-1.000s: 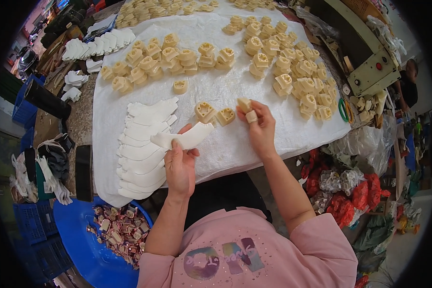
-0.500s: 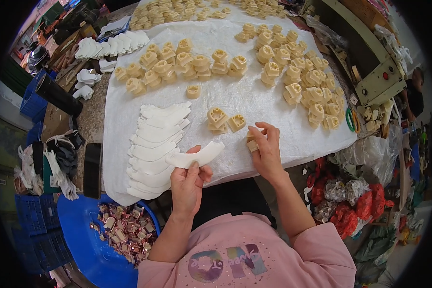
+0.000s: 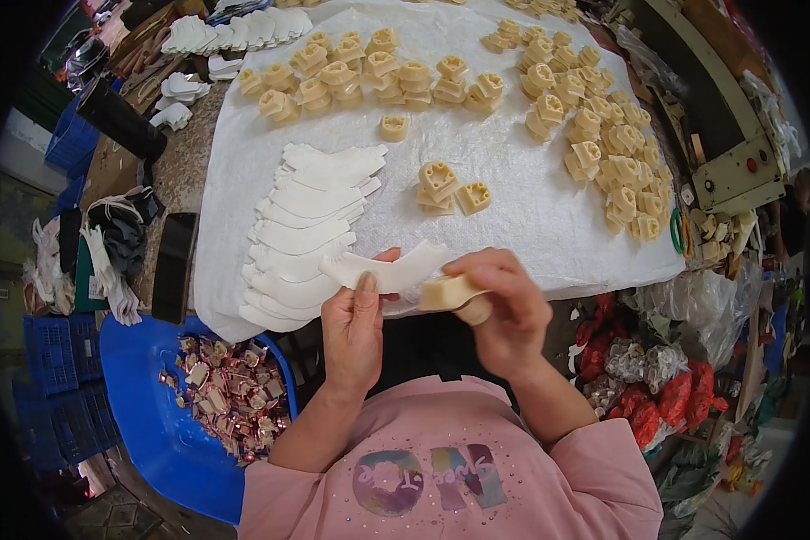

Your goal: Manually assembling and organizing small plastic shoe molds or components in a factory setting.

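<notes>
Worktop (image 3: 186,157) showed left of the white cloth (image 3: 522,247). Over the cloth's near edge, the left hand (image 3: 358,322) pinched a curved white piece (image 3: 409,271); the blurred right hand (image 3: 513,315) curled round a partly hidden cream block (image 3: 445,293). Red bags (image 3: 684,396) lay right of the cloth.

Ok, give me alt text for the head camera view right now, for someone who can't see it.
A person's left hand holds a curved white strip while the right hand holds a cream block close beside it. On a white sheet lie overlapping white cutouts at left and clusters of cream pieces farther back and at right.
</notes>
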`<control>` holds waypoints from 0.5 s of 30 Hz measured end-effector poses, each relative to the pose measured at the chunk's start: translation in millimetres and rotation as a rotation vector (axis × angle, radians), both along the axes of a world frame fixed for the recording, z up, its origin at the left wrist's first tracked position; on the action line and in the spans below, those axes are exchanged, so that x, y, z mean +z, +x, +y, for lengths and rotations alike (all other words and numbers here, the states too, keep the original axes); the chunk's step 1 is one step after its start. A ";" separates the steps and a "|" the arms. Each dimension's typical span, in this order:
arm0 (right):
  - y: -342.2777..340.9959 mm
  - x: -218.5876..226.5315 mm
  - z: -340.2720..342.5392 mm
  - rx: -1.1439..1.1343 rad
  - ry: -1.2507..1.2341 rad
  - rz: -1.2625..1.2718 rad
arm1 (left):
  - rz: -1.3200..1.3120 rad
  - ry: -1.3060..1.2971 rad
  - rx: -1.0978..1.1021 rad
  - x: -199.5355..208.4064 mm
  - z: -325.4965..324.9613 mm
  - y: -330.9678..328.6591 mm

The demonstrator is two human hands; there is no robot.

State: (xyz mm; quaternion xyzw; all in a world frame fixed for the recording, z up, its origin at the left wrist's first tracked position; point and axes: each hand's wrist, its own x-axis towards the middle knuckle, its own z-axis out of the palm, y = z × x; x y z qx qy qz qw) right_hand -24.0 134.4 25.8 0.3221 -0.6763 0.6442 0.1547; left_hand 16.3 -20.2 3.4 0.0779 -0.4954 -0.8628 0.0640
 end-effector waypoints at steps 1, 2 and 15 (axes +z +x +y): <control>0.9 -4.4 -6.8 -0.008 0.004 0.022 | 0.034 0.030 -0.024 2.3 0.6 0.9; 1.4 -8.0 -12.6 -0.015 0.009 0.045 | 0.033 0.031 -0.020 4.7 0.3 2.4; -2.8 -21.1 -20.3 -0.084 0.027 0.288 | 0.072 0.045 -0.119 20.1 3.3 14.0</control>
